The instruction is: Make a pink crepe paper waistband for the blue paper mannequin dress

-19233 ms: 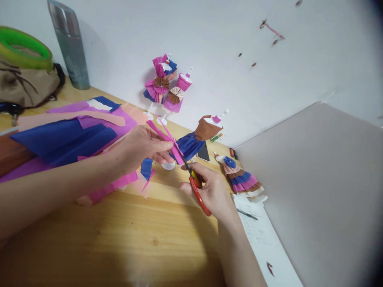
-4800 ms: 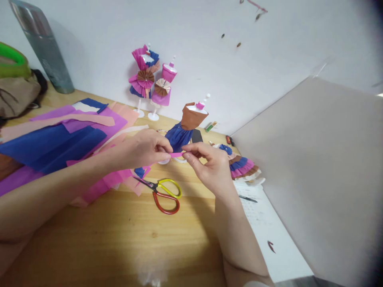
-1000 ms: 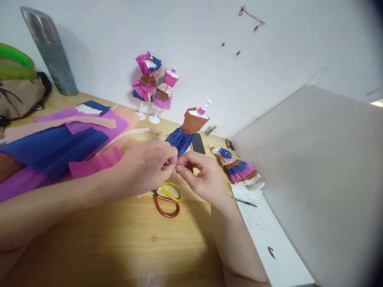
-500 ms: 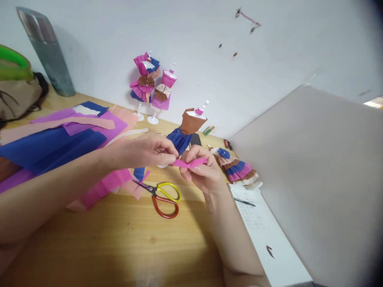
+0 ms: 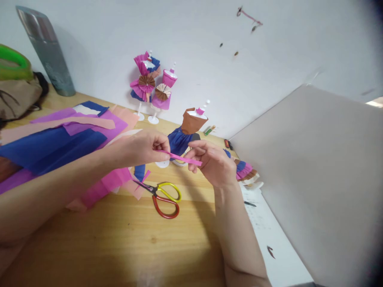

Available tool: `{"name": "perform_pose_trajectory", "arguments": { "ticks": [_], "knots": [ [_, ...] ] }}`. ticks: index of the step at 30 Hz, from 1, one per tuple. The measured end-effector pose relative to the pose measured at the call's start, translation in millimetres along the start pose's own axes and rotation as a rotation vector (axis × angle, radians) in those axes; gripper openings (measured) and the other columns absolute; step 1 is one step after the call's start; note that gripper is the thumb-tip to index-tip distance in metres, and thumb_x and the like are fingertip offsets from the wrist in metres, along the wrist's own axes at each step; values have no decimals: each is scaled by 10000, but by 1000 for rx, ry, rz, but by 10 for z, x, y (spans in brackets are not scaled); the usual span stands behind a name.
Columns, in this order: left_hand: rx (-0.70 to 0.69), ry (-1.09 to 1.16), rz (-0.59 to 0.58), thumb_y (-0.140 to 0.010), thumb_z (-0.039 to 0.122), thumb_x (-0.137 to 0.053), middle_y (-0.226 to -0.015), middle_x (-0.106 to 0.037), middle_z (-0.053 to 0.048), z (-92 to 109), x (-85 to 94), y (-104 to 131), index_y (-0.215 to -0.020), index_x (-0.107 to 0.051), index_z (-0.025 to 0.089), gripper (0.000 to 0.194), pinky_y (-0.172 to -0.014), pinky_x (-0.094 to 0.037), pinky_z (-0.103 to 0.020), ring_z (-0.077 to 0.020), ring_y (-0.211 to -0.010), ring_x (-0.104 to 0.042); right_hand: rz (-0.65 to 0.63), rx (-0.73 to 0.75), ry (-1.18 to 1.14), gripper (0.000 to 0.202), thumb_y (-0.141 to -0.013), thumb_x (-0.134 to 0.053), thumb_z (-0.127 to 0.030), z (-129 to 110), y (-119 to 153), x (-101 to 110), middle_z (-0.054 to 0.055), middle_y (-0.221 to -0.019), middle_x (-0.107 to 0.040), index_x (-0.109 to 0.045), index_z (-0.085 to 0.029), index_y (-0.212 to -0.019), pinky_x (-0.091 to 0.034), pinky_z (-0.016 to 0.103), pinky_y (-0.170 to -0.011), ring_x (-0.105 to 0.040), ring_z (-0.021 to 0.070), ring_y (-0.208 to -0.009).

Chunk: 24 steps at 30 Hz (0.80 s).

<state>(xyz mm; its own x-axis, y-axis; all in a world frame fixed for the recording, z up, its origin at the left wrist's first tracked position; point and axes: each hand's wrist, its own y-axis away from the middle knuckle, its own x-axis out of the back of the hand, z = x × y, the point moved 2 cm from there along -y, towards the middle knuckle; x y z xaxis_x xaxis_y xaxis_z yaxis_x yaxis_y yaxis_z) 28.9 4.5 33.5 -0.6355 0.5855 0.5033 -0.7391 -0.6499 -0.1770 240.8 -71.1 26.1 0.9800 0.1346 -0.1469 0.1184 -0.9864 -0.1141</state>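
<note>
My left hand (image 5: pixel 146 148) pinches one end of a narrow pink crepe paper strip (image 5: pixel 187 160) that points to the right. The strip's free end reaches my right hand (image 5: pixel 214 161), whose fingers are spread and slightly curled; whether they touch it is hard to tell. Just behind both hands stands a small dress form (image 5: pixel 193 121) with a brown top and a blue gathered skirt, partly hidden by my fingers. Below the hands, scissors (image 5: pixel 163 197) with one yellow and one red handle lie slightly open on the wooden table (image 5: pixel 119 247).
Coloured paper sheets (image 5: pixel 60 147) pile up on the left. Two dressed forms (image 5: pixel 146 83) stand by the wall, near a grey bottle (image 5: pixel 49 56) and a bag (image 5: pixel 18 95). To the right are a layered paper dress (image 5: pixel 245 169), a pen (image 5: pixel 249 203) and white paper (image 5: pixel 269 239).
My right hand has let go of the pink strip, opened its fingers and shifted right. My left hand has drawn back slightly left with the strip, which now looks narrower and straighter.
</note>
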Motion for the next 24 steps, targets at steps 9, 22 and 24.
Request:
{"name": "perform_pose_trajectory", "arguments": {
  "ticks": [9, 22, 24],
  "knots": [
    [66, -19, -70, -778, 265, -635, -620, -673, -1, 11, 9, 2, -684, -715, 179, 150, -533, -392, -226, -100, -549, -537, 122, 120, 385, 247, -769, -826, -419, -52, 87, -115, 3, -650, -686, -712, -201, -779, -492, 265, -548, -608, 129, -567],
    [-49, -33, 80, -760, 212, -610, -619, -661, 16, -42, -6, -32, -712, -734, 158, 144, -536, -373, -213, -91, -574, -530, 267, 52, 127, 146, -698, -824, -317, 47, 22, -68, 11, -615, -707, -741, -198, -704, -473, 230, -479, -645, 136, -560],
    [-10, -13, 70, -756, 210, -618, -629, -672, 9, -35, 0, -38, -728, -741, 154, 138, -547, -385, -215, -94, -580, -538, 292, 55, 108, 176, -687, -835, -345, 54, 12, -77, 3, -580, -689, -736, -199, -687, -464, 229, -463, -631, 131, -527]
  ]
}}
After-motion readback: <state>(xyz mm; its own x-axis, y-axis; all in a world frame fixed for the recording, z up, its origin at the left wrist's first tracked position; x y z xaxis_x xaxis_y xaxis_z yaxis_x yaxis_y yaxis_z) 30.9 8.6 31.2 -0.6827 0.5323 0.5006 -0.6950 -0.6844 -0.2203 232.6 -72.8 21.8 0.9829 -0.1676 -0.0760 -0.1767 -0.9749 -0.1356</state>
